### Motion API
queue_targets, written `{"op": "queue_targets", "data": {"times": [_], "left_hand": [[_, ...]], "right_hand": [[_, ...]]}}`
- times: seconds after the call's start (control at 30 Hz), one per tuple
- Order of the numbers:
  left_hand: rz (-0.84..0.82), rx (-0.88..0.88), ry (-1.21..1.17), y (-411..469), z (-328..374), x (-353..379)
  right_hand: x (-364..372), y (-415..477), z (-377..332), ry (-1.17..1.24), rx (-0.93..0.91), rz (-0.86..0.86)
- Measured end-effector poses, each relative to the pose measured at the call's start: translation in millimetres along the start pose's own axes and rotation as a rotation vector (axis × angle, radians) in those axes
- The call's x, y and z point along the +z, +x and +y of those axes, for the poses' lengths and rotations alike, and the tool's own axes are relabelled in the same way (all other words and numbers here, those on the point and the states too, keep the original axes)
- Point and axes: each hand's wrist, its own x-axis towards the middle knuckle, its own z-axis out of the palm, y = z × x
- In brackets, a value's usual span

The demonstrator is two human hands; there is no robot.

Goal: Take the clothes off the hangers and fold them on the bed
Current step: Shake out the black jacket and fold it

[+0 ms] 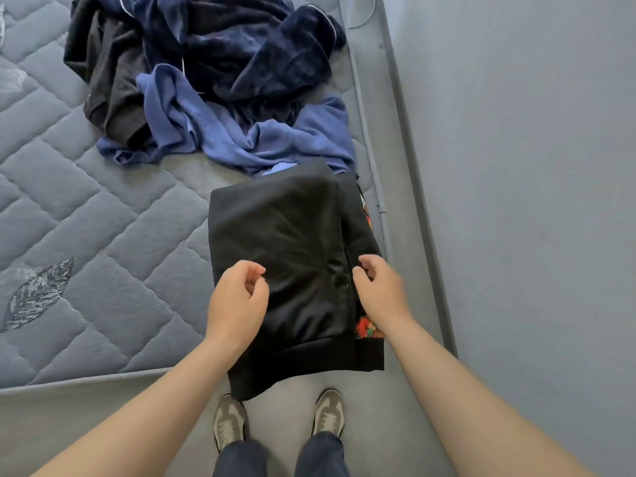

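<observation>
A black jacket (pixel 285 235) with a ribbed hem lies part-folded on the near right corner of the grey quilted mattress (pixel 86 208), its hem hanging over the mattress edge. A red patterned patch shows at its right side. My left hand (pixel 237 301) hovers over the jacket's left part, fingers loosely curled and holding nothing. My right hand (pixel 378 287) is above the jacket's right edge, fingers loosely curled, with nothing clearly held. No hangers are visible.
Behind the jacket lies a crumpled blue garment (pixel 241 132). Further back are a dark navy velvety garment (pixel 247 46) and a black garment (pixel 106 74) in a heap. A grey wall (pixel 516 166) runs along the right. My shoes (pixel 278 421) stand on the floor below.
</observation>
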Motion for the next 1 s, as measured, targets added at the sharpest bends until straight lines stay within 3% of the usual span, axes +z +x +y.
{"op": "queue_targets", "data": {"times": [0.07,0.2,0.33,0.4,0.5,0.57,0.63,0.73,0.83,1.0], "left_hand": [[0.077,-0.056,0.044,8,-15,-5],[0.058,-0.159,0.091,17,-35,-8],[0.020,-0.141,0.078,22,-38,-7],[0.013,-0.128,0.099,26,-36,-6],[-0.002,-0.125,0.122,31,-36,-6],[-0.025,-0.136,0.130,33,-37,-7],[-0.033,-0.137,0.118,35,-40,-9],[0.027,-0.131,0.069,39,-42,-13],[0.037,-0.184,0.070,45,-43,-14],[-0.151,-0.364,0.006,58,-40,0]], "right_hand": [[15,5,-11,-0.123,-0.067,-0.021],[35,14,-22,-0.198,0.025,-0.037],[31,25,-24,-0.175,-0.125,0.189],[27,36,-22,-0.206,-0.111,0.148],[30,47,-16,-0.099,0.082,-0.115],[31,51,-16,-0.017,0.070,-0.156],[26,50,-18,0.080,-0.015,-0.142],[7,50,-12,0.197,-0.042,0.010],[-19,49,6,0.178,0.105,0.105],[-15,55,25,0.086,0.331,-0.035]]}}
